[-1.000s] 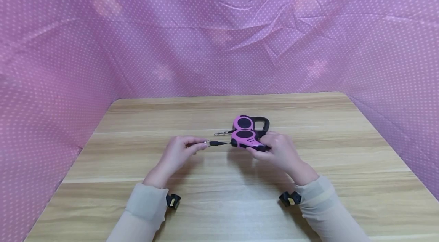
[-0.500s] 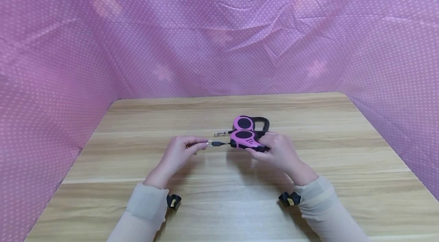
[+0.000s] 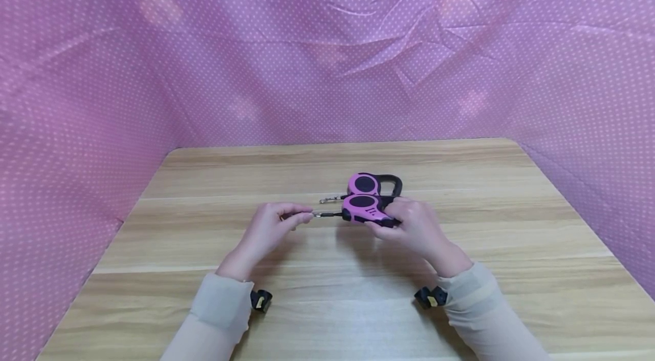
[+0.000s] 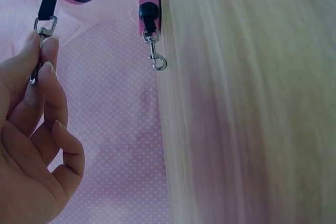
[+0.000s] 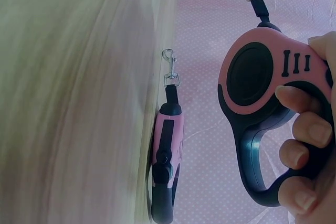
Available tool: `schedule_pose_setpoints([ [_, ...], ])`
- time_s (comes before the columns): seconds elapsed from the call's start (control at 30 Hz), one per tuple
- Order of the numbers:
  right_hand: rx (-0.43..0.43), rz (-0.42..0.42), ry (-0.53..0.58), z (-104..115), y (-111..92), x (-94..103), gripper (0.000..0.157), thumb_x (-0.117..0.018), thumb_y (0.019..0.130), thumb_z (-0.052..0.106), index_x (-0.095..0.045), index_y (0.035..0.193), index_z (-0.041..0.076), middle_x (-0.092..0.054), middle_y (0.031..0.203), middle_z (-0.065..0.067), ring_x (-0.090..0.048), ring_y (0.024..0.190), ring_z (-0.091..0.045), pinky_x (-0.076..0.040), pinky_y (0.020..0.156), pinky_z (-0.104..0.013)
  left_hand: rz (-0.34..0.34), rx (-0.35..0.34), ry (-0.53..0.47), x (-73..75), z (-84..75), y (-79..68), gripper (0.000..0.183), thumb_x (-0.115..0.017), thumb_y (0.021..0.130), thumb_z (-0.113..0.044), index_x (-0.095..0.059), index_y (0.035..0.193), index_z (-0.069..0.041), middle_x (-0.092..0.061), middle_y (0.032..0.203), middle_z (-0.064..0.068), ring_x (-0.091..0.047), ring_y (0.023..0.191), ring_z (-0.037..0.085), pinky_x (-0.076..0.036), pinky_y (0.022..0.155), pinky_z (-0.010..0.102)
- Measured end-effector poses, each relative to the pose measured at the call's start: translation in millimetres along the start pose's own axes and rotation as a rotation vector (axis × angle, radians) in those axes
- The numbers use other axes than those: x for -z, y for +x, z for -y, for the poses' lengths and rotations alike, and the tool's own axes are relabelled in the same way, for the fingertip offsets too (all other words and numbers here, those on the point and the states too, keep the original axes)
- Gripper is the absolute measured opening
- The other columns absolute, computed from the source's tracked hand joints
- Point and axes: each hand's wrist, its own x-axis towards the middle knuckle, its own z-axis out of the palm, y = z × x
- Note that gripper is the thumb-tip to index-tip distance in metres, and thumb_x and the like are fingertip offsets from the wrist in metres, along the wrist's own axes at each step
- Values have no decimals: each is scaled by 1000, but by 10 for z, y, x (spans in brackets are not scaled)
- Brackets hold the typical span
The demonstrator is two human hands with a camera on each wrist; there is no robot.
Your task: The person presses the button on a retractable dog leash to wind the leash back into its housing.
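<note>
My right hand grips the black loop handle of a pink and black retractable dog leash, fingers curled through the loop and thumb along the far side. It is held above the table. At its nose end a short black strap runs to a metal snap hook. Between thumb and fingertips my left hand pinches that hook, covering much of it. A second matching retractable leash lies on the table just behind the held one, its snap hook pointing left.
A wood-grain table spans the work area. Pink dotted cloth hangs behind it and along both sides. Black wrist cameras are strapped over the beige sleeves.
My left hand has shifted slightly right and the held leash slightly left. The strap and hook have turned, so the strap now shows edge-on. The leash on the table has stayed put.
</note>
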Motion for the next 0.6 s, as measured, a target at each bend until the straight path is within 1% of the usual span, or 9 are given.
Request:
schedule_pose_setpoints([
  [0.23, 4, 7, 24, 11, -3, -20, 43, -76, 78, 39, -46, 55, 19, -48, 58, 8, -34, 55, -1, -27, 49, -15, 1, -19, 4, -24, -15, -5, 20, -71, 92, -28, -76, 107, -17, -77, 101, 2, -69, 84, 26, -54, 70, 29],
  [0.37, 19, 9, 28, 18, -6, -25, 43, -77, 77, 36, -45, 55, 18, -48, 57, 8, -33, 55, -1, -27, 49, -15, 1, -23, 25, -41, -33, -7, 21, -72, 91, -29, -77, 106, -17, -77, 102, 1, -67, 83, 19, -54, 72, 30],
  [0.47, 16, 17, 39, 13, -12, -27, 43, -78, 77, 35, -44, 55, 18, -47, 57, 8, -33, 55, -1, -28, 49, -15, 2, -26, 39, -54, -45, -9, 21, -72, 90, -30, -77, 106, -17, -76, 105, -1, -67, 86, 12, -54, 76, 31],
  [0.6, 3, 31, 48, 3, -16, -23, 43, -77, 78, 35, -44, 55, 18, -47, 58, 8, -33, 55, -1, -28, 50, -15, 11, -19, 39, -72, -54, -8, 19, -73, 90, -30, -77, 105, -19, -76, 105, -2, -66, 89, 11, -53, 78, 32],
])
